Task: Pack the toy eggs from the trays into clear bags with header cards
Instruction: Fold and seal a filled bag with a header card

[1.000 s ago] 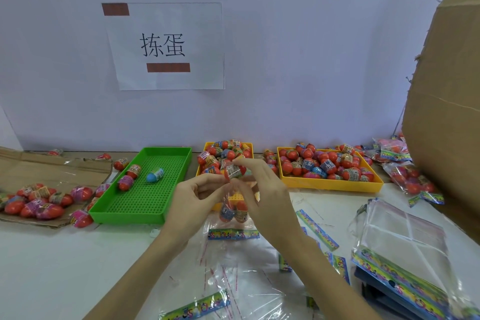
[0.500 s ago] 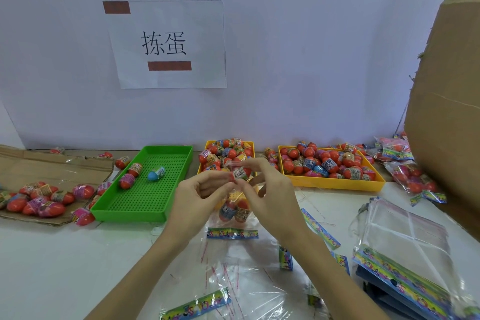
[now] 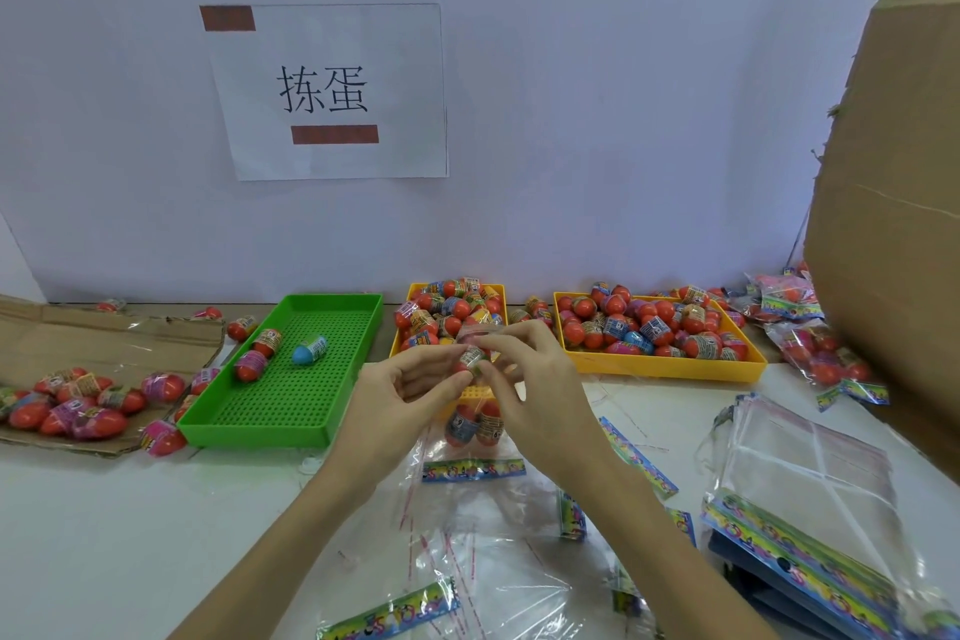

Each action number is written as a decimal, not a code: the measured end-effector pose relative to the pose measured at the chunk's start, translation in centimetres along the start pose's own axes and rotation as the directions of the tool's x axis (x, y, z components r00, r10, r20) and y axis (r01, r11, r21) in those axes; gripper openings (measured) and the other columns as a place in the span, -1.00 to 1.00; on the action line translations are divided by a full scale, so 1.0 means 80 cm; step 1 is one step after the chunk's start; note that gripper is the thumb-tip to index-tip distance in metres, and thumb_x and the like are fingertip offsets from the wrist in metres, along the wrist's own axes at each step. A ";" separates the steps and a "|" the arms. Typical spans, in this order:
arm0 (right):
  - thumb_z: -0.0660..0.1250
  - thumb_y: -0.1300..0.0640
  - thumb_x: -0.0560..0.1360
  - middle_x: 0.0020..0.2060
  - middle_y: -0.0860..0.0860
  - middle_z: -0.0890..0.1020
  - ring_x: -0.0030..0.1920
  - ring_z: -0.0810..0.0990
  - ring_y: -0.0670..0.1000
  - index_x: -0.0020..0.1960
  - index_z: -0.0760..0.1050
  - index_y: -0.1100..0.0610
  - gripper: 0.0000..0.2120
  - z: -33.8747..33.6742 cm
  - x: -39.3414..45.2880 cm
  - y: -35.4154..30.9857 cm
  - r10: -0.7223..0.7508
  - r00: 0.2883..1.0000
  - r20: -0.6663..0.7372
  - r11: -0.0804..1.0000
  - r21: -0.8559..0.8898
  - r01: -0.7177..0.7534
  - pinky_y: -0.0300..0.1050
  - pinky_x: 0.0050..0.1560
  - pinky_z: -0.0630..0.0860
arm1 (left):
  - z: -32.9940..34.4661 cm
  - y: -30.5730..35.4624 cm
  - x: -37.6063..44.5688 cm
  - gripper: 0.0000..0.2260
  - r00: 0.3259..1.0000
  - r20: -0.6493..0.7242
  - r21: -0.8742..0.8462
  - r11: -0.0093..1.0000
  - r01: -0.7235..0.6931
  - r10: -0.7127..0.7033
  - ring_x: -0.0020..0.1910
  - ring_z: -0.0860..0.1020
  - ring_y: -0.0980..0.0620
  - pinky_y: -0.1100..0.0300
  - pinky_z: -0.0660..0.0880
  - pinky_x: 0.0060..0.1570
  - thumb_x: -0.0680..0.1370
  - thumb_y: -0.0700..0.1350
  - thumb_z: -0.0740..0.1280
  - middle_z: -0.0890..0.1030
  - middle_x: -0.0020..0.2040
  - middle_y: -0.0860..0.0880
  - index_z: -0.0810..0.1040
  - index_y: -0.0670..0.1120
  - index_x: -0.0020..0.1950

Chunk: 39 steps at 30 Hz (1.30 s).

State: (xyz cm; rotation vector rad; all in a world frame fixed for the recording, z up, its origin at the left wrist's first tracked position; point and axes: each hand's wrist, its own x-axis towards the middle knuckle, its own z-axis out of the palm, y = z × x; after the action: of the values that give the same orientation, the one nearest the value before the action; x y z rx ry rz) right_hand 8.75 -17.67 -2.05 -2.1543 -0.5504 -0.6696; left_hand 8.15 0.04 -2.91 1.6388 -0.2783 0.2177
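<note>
Both hands hold a clear bag (image 3: 470, 437) upside down above the table; its colourful header card (image 3: 472, 469) hangs at the bottom. Two red toy eggs (image 3: 475, 424) sit inside the bag. My left hand (image 3: 402, 392) and my right hand (image 3: 530, 382) pinch the bag's open mouth, where a third red egg (image 3: 470, 360) shows between the fingertips. Behind the hands stand a small yellow tray (image 3: 397, 335) and a wide yellow tray (image 3: 670, 369), both heaped with red eggs. A green tray (image 3: 291, 424) at the left holds three eggs.
Loose eggs lie on flattened cardboard (image 3: 78, 343) at the far left. Empty clear bags (image 3: 483, 572) litter the table near me, and a stack of bags (image 3: 810, 499) lies at the right. Filled bags (image 3: 810, 343) pile beside a tall cardboard box (image 3: 893, 224).
The hands and the bag have dropped slightly and the third egg has sunk lower between the fingertips into the bag's mouth.
</note>
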 end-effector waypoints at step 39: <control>0.22 0.06 0.69 0.22 -0.03 0.56 0.27 0.44 0.02 0.32 0.54 0.01 -0.75 0.026 -0.003 0.033 0.087 0.990 0.109 0.961 -0.271 -0.055 -0.07 0.31 0.33 | -0.022 0.000 0.014 -0.91 0.926 -0.312 -0.369 0.925 0.086 -0.210 -0.14 0.75 0.01 0.23 0.62 -0.34 0.63 -0.25 0.40 0.77 -0.07 -0.17 0.66 -0.25 0.09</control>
State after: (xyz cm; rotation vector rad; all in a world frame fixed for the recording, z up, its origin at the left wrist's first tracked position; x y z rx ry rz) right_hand 10.72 -17.60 -4.84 -2.4685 -0.4636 -0.6057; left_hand 9.26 1.74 -2.42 1.2329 0.0794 0.3166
